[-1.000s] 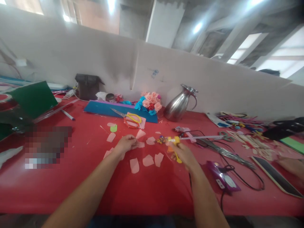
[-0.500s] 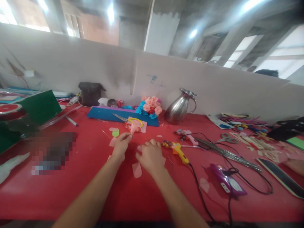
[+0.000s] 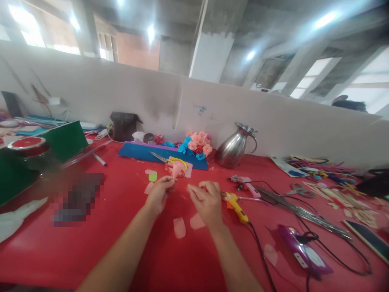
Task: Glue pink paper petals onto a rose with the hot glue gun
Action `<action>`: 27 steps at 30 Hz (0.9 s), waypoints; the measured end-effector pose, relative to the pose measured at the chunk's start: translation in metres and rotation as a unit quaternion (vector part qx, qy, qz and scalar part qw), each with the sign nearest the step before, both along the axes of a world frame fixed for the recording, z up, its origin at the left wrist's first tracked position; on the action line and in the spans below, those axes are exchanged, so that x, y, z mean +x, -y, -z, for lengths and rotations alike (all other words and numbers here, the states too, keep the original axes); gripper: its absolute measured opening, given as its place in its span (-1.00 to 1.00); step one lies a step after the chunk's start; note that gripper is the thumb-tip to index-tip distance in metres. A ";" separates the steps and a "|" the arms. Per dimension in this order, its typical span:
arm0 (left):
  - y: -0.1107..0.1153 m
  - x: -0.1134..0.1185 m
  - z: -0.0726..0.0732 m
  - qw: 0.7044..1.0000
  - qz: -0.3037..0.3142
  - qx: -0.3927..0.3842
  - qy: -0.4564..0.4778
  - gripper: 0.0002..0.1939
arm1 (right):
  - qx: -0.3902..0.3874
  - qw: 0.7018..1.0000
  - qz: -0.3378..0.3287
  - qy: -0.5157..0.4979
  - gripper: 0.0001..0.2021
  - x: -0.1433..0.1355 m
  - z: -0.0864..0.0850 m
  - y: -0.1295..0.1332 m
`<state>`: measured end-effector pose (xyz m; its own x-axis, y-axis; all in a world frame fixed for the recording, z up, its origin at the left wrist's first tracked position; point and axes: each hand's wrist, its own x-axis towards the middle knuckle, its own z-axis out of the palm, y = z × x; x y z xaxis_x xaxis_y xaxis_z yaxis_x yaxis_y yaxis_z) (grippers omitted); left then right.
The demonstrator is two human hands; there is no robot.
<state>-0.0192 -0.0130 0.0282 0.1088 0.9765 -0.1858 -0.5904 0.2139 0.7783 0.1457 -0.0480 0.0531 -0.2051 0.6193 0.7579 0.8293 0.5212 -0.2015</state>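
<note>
My left hand is closed in a pinch at the middle of the red table. At its fingertips is a small pink paper flower, partly lost against the scissors and pink sheet behind. My right hand is to the right, thumb and forefinger pressed together; whatever they hold, if anything, is too small to make out. Below the hands lie two pink paper petals, one flat petal and another petal beside my right wrist. Yellow-handled scissors rest just beyond my left hand.
A yellow glue gun and a pink glue gun lie right of my right hand, cords trailing. Further right are a purple power strip and wire stems. A steel jug stands behind, near paper flowers.
My right hand has lifted and turned, its thumb and forefinger now pinched near the left fingertips. The petal beneath it shows more fully. The whole view has shifted slightly.
</note>
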 end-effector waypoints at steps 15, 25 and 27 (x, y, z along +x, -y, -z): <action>0.005 -0.014 -0.015 0.968 0.181 -0.157 0.070 -0.90 | 0.114 0.971 -0.091 0.192 -0.66 0.013 0.006 0.014; 0.002 -0.019 -0.013 0.966 0.197 -0.148 0.082 -0.89 | 0.109 0.974 -0.075 0.183 -0.65 0.020 0.011 0.013; 0.002 -0.019 -0.013 0.965 0.201 -0.146 0.086 -0.89 | 0.104 0.975 -0.075 0.183 -0.65 0.021 0.012 0.012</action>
